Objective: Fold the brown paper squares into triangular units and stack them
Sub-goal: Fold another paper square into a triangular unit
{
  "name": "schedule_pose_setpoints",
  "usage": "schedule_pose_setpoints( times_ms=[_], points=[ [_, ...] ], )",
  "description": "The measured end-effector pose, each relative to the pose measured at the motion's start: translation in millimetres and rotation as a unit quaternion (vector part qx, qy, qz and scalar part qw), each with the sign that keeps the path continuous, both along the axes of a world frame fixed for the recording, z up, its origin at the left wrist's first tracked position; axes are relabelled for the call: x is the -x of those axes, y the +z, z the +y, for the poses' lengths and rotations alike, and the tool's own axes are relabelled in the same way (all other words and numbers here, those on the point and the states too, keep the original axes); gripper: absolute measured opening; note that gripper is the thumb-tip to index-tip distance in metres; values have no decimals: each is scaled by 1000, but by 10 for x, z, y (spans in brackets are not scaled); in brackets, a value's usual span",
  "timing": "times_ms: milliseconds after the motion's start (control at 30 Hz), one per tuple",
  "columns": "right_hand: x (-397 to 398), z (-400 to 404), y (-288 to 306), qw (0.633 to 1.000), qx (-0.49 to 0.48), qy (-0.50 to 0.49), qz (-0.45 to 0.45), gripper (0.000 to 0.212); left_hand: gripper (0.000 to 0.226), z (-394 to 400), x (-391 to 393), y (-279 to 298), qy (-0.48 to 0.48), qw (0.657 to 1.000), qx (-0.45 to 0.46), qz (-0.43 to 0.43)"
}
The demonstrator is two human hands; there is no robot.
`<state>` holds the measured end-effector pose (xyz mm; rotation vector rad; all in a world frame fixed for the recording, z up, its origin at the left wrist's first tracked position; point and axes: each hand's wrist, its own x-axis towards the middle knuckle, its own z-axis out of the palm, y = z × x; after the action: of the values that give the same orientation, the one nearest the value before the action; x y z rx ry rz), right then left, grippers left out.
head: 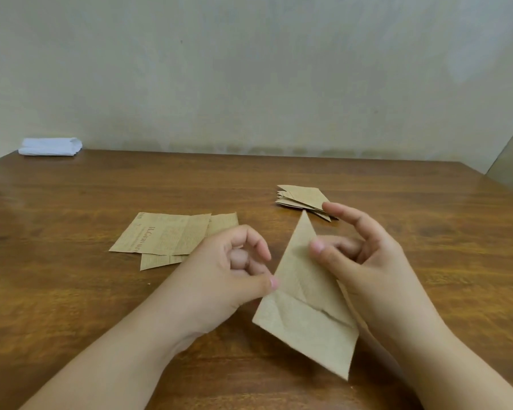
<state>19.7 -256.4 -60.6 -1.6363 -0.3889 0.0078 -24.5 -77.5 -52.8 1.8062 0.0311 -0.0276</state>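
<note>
A partly folded brown paper piece (305,309) with a pointed top is held above the table between both hands. My left hand (234,276) pinches its left edge with thumb and curled fingers. My right hand (365,258) holds its right side, thumb pressed on the front face, index finger raised. A stack of folded triangular units (301,198) lies behind, at the centre right of the table. Unfolded brown paper sheets (166,235), one with print on it, lie overlapping to the left.
The wooden table (71,291) reaches a plain wall at the back. A folded white cloth (50,147) sits at the far left corner. The table's right edge runs diagonally at the far right.
</note>
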Motion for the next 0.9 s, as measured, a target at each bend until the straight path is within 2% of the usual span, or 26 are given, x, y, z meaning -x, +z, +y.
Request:
schedule_pose_setpoints(
  times_ms=[67,100,200,267,433,567,667,833,900],
  points=[
    [-6,-27,8,1000,-1,-7,-14,31,21,24,-17,7,46,997,55,-25],
    [-8,-50,3,1000,10,-3,-29,31,23,45,-31,6,72,993,84,-41],
    [39,-99,18,988,90,19,-121,48,24,94,-57,14,130,972,171,-93],
    [65,-90,15,978,112,33,-171,49,24,93,-50,23,134,964,197,-119],
    [93,-74,-22,977,49,4,-208,43,33,55,-39,21,119,967,176,-142],
    [84,-78,-34,959,100,-9,-265,43,30,53,-30,37,102,968,176,-149],
    [66,-75,-49,957,101,-20,-272,34,29,56,-24,50,78,971,171,-149],
    [63,-100,-44,968,47,-22,-245,28,56,72,-6,68,37,974,139,-176],
    [64,-105,-41,971,34,-19,-236,27,59,49,-1,64,22,974,112,-195]
  ],
)
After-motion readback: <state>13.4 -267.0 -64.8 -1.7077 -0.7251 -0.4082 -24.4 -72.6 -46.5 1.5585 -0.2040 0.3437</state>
